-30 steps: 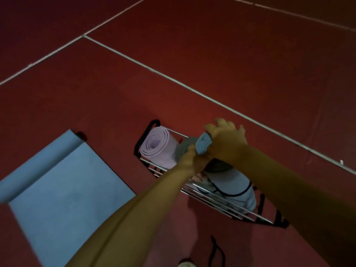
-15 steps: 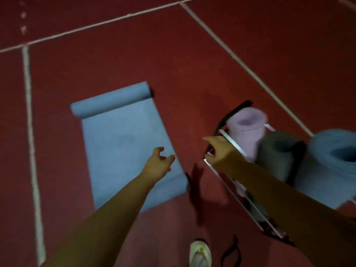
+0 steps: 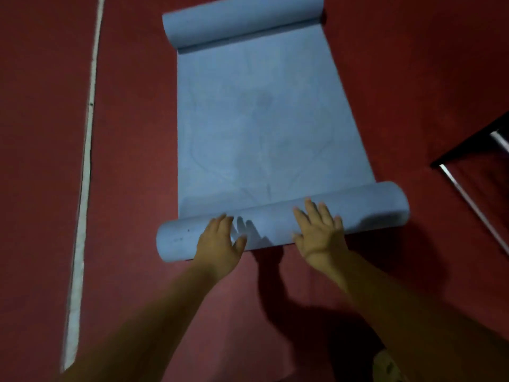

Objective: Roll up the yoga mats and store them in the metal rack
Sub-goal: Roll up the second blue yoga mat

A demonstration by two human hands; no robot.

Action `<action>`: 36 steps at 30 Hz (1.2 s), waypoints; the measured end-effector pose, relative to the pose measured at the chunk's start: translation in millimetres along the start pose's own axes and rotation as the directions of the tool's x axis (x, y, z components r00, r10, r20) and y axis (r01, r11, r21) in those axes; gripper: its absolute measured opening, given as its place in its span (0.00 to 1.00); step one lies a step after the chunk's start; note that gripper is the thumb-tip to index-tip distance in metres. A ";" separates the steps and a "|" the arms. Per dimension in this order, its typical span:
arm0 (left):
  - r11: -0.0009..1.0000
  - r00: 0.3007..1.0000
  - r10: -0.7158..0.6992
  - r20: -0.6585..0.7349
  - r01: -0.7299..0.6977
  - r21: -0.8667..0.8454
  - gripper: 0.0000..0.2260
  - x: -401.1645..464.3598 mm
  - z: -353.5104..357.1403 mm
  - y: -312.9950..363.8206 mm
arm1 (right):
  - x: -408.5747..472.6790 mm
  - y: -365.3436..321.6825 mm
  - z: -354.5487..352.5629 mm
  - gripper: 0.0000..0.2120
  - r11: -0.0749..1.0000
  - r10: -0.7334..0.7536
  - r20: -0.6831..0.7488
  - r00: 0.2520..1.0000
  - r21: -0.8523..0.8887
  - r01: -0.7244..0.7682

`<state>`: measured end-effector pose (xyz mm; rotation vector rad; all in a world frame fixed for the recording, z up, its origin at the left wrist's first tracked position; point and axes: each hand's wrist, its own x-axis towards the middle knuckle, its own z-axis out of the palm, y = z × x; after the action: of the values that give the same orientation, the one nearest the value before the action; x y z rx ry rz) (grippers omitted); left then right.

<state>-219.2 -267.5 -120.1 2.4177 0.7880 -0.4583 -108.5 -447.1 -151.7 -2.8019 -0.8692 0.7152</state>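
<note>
Plainly, the floor (image 3: 132, 133) is a dim red court with a pale line (image 3: 85, 150) running well to the left of the mat (image 3: 264, 119), and the mat itself lies mostly flat on it, blue, with a curl at each end: a far roll (image 3: 242, 26) at the top and a near roll (image 3: 281, 221) at the bottom. That far curl is the chief risk, I judge: rolling forward from the near end will meet a second roll rather than a flat edge, leaving a lumpy, loose bundle that may not sit well in the rack (image 3: 473, 166), of which only a dark corner and bright rails show to the right of the mat. The near roll also lies skewed, its right end further up the mat than its left, so pushing on could make it telescope into a cone. Both hands rest palm-down on the near roll, the left hand (image 3: 220, 241) toward its left part and the right hand (image 3: 319, 232) near its middle; the fingers (image 3: 311, 210) are spread flat and pressing, clenched on nothing. Since the right end of the roll lies beyond both hands, it may lag or slacken. A pale shoe (image 3: 388, 366) shows below the mat.
</note>
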 end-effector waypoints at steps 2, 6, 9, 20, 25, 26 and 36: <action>0.990 0.990 0.103 -0.099 -0.092 0.105 0.34 34.7 27.2 -17.1 | 35.5 6.6 30.4 0.28 0.999 0.009 -0.018 1.000 -0.036 -0.010; 0.972 0.973 0.152 -0.173 -0.116 0.202 0.26 87.3 57.4 -29.5 | 60.3 12.9 59.4 0.26 0.996 0.015 -0.065 0.998 -0.089 -0.020; 0.987 0.997 0.072 -0.037 -0.066 0.144 0.25 85.0 71.2 -32.4 | 39.5 12.7 67.2 0.23 0.973 -0.052 -0.094 0.994 -0.228 0.029; 0.911 0.950 0.084 0.302 -0.196 0.363 0.23 -80.0 120.8 -60.2 | -105.2 46.0 102.2 0.17 0.995 -0.092 0.140 0.986 -0.034 0.098; 0.771 0.915 0.241 0.324 -0.383 0.508 0.20 -136.3 135.2 -70.2 | -157.5 61.7 122.9 0.32 0.993 -0.038 0.342 0.939 -0.094 0.075; 0.806 0.909 0.255 0.328 -0.388 0.447 0.21 -136.9 136.8 -69.6 | -157.7 61.9 122.3 0.32 0.983 -0.030 0.338 0.941 -0.161 0.090; 0.937 0.904 0.271 0.330 -0.326 0.125 0.18 -113.9 122.0 -61.3 | -159.8 62.1 107.8 0.15 0.987 -0.064 0.148 0.987 -0.137 0.085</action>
<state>-362.7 -347.9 -187.4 2.4848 0.2404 -0.7840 -243.8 -590.6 -197.8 -2.8510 -1.0852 0.8851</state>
